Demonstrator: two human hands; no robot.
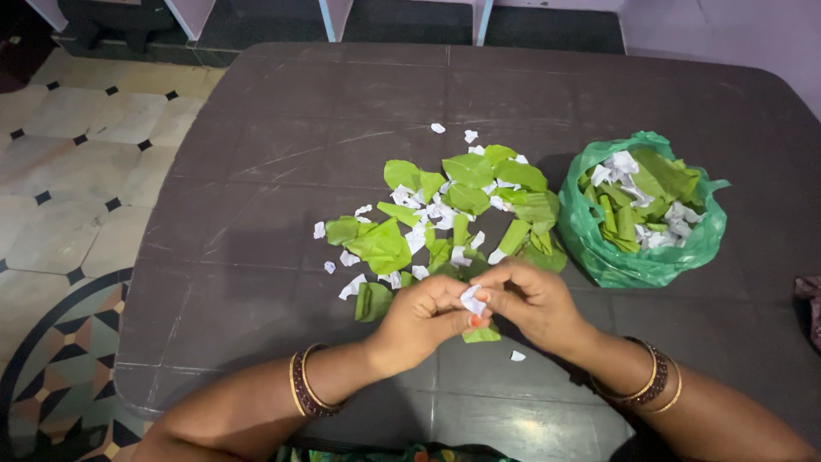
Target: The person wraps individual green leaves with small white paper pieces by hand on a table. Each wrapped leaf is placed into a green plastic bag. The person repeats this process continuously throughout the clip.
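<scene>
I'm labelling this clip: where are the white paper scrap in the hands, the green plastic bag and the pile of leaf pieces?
white paper scrap [472,299]: head view, its middle, between the fingertips.
green plastic bag [599,257]: head view, lower left wall.
pile of leaf pieces [469,171]: head view, a large upper leaf piece.

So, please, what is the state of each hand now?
Left hand: fingers closed on the small white paper scrap.
Right hand: fingers pinch the same scrap from the other side.

A dark table [256,103] bears scattered green leaf pieces [466,201], white paper scraps [351,287]; a green plastic bag [599,257].
</scene>
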